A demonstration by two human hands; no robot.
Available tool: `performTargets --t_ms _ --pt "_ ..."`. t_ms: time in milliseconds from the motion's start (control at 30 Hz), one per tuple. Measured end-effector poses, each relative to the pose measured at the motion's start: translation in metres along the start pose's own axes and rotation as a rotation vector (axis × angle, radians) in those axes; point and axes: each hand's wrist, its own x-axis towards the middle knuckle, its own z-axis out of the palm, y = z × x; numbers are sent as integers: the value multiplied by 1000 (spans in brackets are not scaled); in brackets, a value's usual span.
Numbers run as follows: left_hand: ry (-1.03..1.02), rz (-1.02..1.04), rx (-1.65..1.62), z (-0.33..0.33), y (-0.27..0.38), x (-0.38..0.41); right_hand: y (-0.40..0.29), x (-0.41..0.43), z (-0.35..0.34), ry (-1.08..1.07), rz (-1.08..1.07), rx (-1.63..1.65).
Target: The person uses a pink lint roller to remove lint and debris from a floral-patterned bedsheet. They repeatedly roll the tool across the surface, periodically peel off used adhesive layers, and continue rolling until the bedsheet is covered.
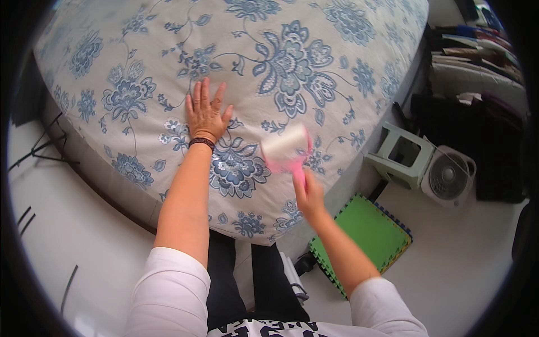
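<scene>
A white fitted sheet with blue flowers point(248, 101) covers the mattress in front of me. My left hand point(207, 116) lies on it palm down, fingers spread, with a dark beaded bracelet at the wrist. To its right, my right hand point(310, 198) grips the pink handle point(298, 170) of a lint roller. The roller's white cylinder point(286, 143) is blurred and sits over the sheet near the mattress corner. Whether it touches the fabric I cannot tell.
Right of the bed stand a pale green plastic stool point(406, 158) and a small box fan point(448, 175). Green foam mats point(368, 240) with interlocking edges lie on the floor below them. Several stacked items point(476, 50) fill the upper right. A thin black metal frame point(46, 145) is at left.
</scene>
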Motion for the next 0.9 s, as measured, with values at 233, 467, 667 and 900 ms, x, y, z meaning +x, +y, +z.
performTargets --t_ms 233,467,667,900 --pt "-5 8 -31 -3 10 6 -56 207 48 55 -33 -128" --pt "-16 -18 -73 -7 -3 0 83 -154 -41 -204 496 -407" --pt "-5 -16 -147 -7 3 6 29 -65 -66 -75 167 -214" --pt "-83 -74 -106 -6 1 3 -18 216 0 101 -277 -129"
